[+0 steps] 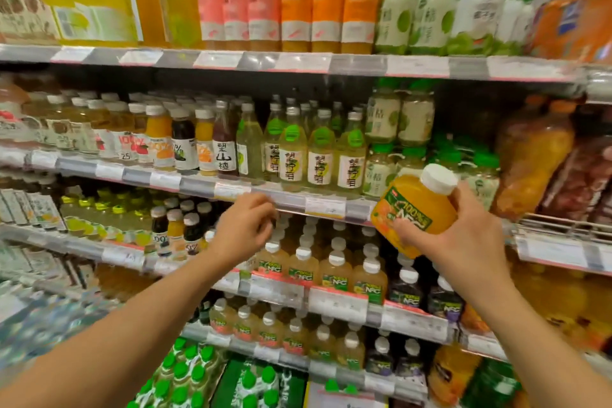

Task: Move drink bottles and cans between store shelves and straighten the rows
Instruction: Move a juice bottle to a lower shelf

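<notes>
While my right hand point(463, 235) grips the orange juice bottle point(415, 209) around its lower body, the bottle sits tilted, its white cap up and to the right, its base down and to the left, just off the front edge of the glass-bottle shelf point(298, 205). My left hand point(243, 228) hangs loosely curled and holds nothing, at that same edge, above the pale NFC bottles point(319, 267) one shelf down. Matching orange bottles may stand low at the right end, though blur hides them; I judge the right hand nearer.
</notes>
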The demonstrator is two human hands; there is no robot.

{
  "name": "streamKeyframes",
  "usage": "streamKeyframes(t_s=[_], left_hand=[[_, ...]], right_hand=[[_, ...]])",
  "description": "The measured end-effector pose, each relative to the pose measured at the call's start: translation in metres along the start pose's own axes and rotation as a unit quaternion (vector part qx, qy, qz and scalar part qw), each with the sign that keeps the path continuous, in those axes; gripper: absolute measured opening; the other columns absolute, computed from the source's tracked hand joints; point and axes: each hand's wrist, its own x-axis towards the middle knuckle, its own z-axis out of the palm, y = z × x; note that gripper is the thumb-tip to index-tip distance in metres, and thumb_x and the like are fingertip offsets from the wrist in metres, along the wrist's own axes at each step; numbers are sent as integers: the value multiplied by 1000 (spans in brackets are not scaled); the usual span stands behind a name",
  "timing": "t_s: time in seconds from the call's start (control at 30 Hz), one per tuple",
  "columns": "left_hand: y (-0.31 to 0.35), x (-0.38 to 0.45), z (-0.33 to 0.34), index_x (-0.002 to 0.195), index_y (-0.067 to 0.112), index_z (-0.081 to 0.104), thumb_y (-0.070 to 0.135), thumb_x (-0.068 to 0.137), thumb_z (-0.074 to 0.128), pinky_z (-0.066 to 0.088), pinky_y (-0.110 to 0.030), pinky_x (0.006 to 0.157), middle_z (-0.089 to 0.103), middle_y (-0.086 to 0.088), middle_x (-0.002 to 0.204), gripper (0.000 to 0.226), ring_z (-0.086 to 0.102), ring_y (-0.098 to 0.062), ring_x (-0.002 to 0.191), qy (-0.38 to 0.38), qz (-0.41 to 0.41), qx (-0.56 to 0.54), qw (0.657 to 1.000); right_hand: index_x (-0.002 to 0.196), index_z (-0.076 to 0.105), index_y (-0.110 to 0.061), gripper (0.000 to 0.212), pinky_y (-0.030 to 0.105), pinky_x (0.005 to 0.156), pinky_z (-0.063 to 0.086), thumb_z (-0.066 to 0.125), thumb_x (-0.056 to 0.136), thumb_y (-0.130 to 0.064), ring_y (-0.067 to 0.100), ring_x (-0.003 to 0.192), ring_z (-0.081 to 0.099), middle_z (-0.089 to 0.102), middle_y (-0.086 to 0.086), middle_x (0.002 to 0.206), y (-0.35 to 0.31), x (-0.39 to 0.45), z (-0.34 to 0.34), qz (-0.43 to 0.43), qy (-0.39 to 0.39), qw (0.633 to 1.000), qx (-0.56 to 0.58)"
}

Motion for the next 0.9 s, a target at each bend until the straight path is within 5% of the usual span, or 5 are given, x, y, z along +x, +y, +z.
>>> streamKeyframes(t_s=[0.3,0.47,0.63,0.77,0.9], left_hand=[[-94,-39,76,141,25,52,37,93,63,50,-40,96,57,-4,135,51,55,-27,122,-231,-227,24,946],[-115,-42,100,147,21,44,32,93,66,48,-42,98,54,-6,136,59,51,-31,124,-228,-251,7,941],[-126,-41,122,145,17,45,40,95,64,51,-41,97,56,-8,134,58,56,-29,121,-223,-273,-25,935],[-129,-41,129,137,17,50,38,95,66,53,-41,95,54,-8,130,50,55,-28,119,-205,-281,-15,937],[-133,-43,129,127,16,52,30,90,73,54,-40,93,55,-8,125,45,59,-29,115,-190,-282,-12,940]], right_hand=[[113,53,-36,63,31,71,52,85,65,-61,10,87,64,64,-16,101,-18,-1,84,36,-80,996,-20],[97,52,-38,51,23,64,47,87,66,-59,-3,80,62,63,-22,92,-23,-2,112,38,-111,992,-53],[100,56,-36,54,30,69,51,84,63,-64,3,80,65,66,-18,90,-23,-3,138,55,-136,986,-79],[92,54,-37,47,16,60,44,87,66,-58,-6,73,62,66,-20,83,-25,-5,162,50,-163,982,-79],[96,55,-37,49,24,67,53,82,66,-66,-2,76,65,69,-18,86,-28,-4,192,50,-184,978,-81]])
